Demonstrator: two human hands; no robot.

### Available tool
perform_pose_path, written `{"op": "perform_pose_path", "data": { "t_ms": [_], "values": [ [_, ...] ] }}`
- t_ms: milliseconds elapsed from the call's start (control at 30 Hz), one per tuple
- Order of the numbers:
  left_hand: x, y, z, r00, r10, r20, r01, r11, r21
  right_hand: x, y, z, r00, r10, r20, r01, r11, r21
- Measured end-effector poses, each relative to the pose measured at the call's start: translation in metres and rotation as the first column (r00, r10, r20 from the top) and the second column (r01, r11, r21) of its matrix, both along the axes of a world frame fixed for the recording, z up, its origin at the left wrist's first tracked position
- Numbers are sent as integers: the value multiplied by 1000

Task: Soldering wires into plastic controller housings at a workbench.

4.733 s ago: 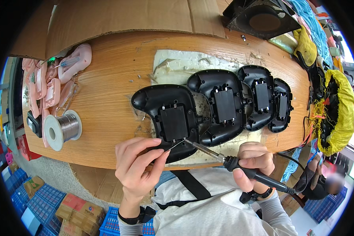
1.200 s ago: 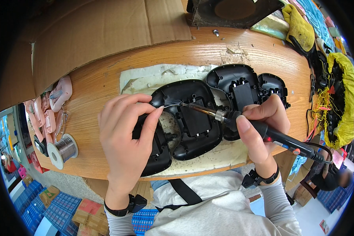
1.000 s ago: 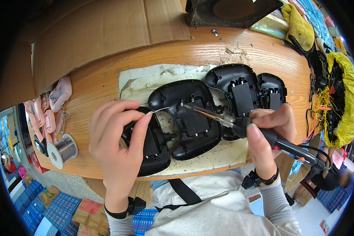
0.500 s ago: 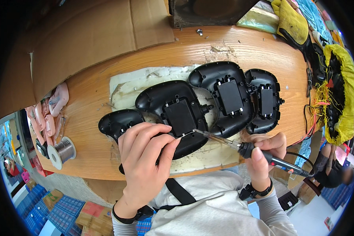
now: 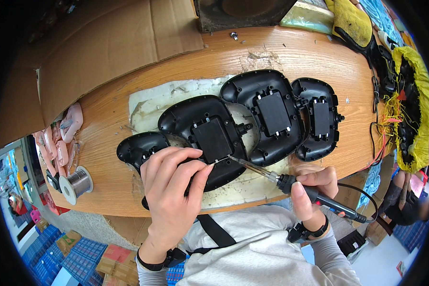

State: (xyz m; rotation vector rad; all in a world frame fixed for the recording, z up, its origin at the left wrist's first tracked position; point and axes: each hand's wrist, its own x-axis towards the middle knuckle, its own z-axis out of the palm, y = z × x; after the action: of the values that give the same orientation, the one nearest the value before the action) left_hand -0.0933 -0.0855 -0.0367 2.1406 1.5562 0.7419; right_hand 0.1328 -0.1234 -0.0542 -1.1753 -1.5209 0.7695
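Note:
My right hand (image 5: 316,183) grips a black-handled soldering iron (image 5: 341,208), its tip on a metal contact at the lower right edge of the square block on a black plastic shell (image 5: 226,178). Between thumb and forefinger, my left hand (image 5: 171,183) pinches a thin, silvery solder wire (image 5: 220,161) that reaches close to the tip. My left fingers partly cover this shell and the smaller shell (image 5: 137,144) on its left. To the right lie another black shell (image 5: 243,88) and a narrower one (image 5: 302,88), each with a rectangular block and metal tabs.
A solder spool (image 5: 76,185) stands at the left beside pink plastic parts (image 5: 71,122). Cardboard (image 5: 105,57) covers the back left. A yellow bag (image 5: 424,109) with black parts sits at the right, near loose wires (image 5: 380,138). A person (image 5: 403,205) is beyond the table.
The whole scene has shifted slightly up and left in the picture. Both hands keep their holds, and the iron tip stays at the same corner of the block.

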Motion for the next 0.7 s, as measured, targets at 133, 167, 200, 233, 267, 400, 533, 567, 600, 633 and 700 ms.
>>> {"op": "perform_pose_path", "data": {
  "t_ms": [133,167,200,233,267,400,533,567,600,633,700],
  "values": [
    [0,0,-1,1000,4,2,-4,1000,1,-2,1,-3,1000,-5,12,5,1000,16],
    [0,0,-1,1000,1,-2,-1,1000,4,-2,2,-4,1000,-15,25,14,999,50],
    [0,0,-1,1000,1,-4,-1,1000,7,-2,2,-4,999,-31,37,27,996,90],
    [0,0,-1,1000,4,-3,-4,1000,4,-1,3,-5,999,-26,37,23,996,84],
    [-1,0,-1,1000,0,-6,0,1000,9,-1,3,-4,1000,3,25,-5,997,77],
    [0,0,-2,1000,0,-12,1,1000,14,-3,6,-5,999,36,-10,-35,992,120],
    [0,0,-2,1000,5,-23,-5,1000,18,-6,10,-6,999,49,-3,-47,977,208],
    [0,0,-2,1000,2,-25,-2,1000,21,-7,10,-6,998,61,-25,-54,976,210],
    [0,0,-2,1000,1,-29,0,1000,23,-7,10,-6,996,73,-47,-61,975,213],
    [0,0,-2,1000,1,-30,-1,1000,22,-8,10,-6,996,72,-47,-61,975,212],
    [0,0,-2,999,-1,-32,2,1000,26,-9,11,-5,993,71,-98,-49,976,213]
  ]
}}
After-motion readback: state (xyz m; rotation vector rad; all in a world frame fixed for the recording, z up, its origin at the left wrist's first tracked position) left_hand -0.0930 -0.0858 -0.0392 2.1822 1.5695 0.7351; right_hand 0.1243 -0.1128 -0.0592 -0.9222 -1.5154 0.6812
